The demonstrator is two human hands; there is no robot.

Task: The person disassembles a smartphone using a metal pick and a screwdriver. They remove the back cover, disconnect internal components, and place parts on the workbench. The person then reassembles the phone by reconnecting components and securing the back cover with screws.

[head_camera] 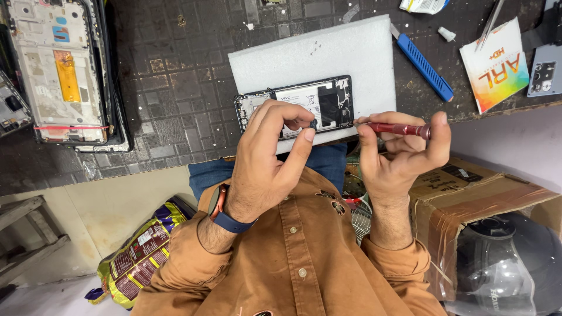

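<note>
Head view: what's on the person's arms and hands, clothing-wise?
Both hands are bare, no gloves. Left hand has a watch with a blue strap and orange-rimmed case at the wrist. Right hand has nothing on its wrist. Orange-brown button-up shirt, sleeves pushed up the forearms.

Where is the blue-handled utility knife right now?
In the head view, the blue-handled utility knife lies on the dark workbench, upper right, between the white foam pad and the colourful printed card.

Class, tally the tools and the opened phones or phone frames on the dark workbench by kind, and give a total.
Opened black phone on the white foam pad, under the left hand: 1
Bare phone frames at the bench's left: at least 2
Red screwdriver in the right hand: 1
Blue-handled utility knife: 1
Metal tweezers: 1
Total: 6
</note>
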